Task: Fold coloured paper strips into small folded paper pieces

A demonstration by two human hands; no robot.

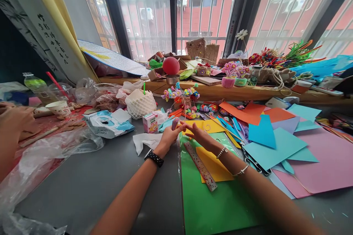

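My left hand (168, 137), with a dark watch on its wrist, is closed around a small purple striped piece (175, 123); the piece's kind is too small to make out. Close to its fingertips is my right hand (200, 134), its fingers stretched out toward the left thumb. Whether something thin lies between the two hands cannot be seen. Beneath the right hand and forearm lie a green sheet (209, 209), a patterned ruler (200, 167) and yellow paper (215, 165). White tissue (145, 141) lies left of my left hand.
A wet-wipes pack (106, 126), a pink box (150, 123) and a foam-netted round item (140, 103) stand left. Scissors (255, 165) lie partly under blue paper (275, 147) at right. Colourful flowers (182, 93) stand behind. Another person's hands (16, 117) are at far left.
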